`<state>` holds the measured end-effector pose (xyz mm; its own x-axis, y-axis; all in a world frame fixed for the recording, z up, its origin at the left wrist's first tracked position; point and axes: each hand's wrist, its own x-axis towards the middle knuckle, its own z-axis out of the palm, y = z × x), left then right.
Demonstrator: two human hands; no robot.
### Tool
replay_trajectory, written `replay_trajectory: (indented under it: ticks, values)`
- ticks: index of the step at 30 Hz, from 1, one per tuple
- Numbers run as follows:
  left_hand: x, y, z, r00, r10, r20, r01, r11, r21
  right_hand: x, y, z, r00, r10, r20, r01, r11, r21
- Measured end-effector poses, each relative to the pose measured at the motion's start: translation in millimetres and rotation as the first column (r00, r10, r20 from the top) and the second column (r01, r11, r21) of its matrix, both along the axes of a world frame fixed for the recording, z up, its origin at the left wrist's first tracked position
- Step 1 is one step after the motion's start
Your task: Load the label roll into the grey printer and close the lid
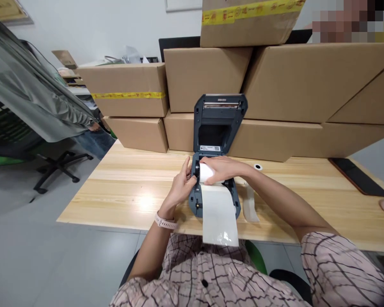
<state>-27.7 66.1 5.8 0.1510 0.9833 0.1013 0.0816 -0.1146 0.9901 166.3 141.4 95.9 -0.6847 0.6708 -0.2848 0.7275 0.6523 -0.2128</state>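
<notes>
A dark grey label printer (196, 209) stands on the wooden table with its lid (218, 117) raised. Inside it sits a white label roll (205, 172), whose loose strip (219, 217) hangs out over the front of the printer and past the table edge. My right hand (222, 167) is wrapped over the roll from above, its thumb and fingers against the paper. At the printer's left side, my left hand (182, 185) presses its thumb by the black roll holder; its other fingers are partly hidden behind the printer's wall.
Cardboard boxes (208, 76) are stacked along the table's back. Right of the printer lie a curled paper strip (250, 204) and a small white roll (257, 167). A phone-like black slab (358, 177) lies at far right. Another person (83, 115) stands at left beside an office chair (59, 168).
</notes>
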Motion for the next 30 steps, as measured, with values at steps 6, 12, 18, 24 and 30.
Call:
replay_trajectory:
  ticks: [6, 12, 18, 24, 30]
  values:
    - [1, 0, -2.0, 1.0, 0.001, 0.021, -0.001, 1.0, -0.01, 7, -18, -2.4, 0.997, 0.05, -0.062, -0.047, 0.997, 0.058]
    - [2, -2, -2.7, 0.999, -0.001, 0.046, 0.0, 1.0, 0.016, 43, -98, -6.2, 0.94, 0.154, -0.306, -0.11, 0.982, 0.156]
    - [2, -2, -1.7, 0.999, 0.006, 0.041, -0.007, 1.0, 0.028, 44, -150, -39.5, 0.932, 0.123, -0.342, -0.037, 0.968, 0.247]
    - [3, -2, 0.0, 0.998, -0.003, 0.069, 0.001, 1.0, 0.023, 29, -164, -56.3, 0.921, 0.055, -0.386, 0.082, 0.94, 0.33]
    - [3, -1, -0.7, 0.998, 0.022, 0.064, -0.023, 1.0, 0.015, 16, -172, -55.7, 0.932, 0.011, -0.361, 0.126, 0.927, 0.354]
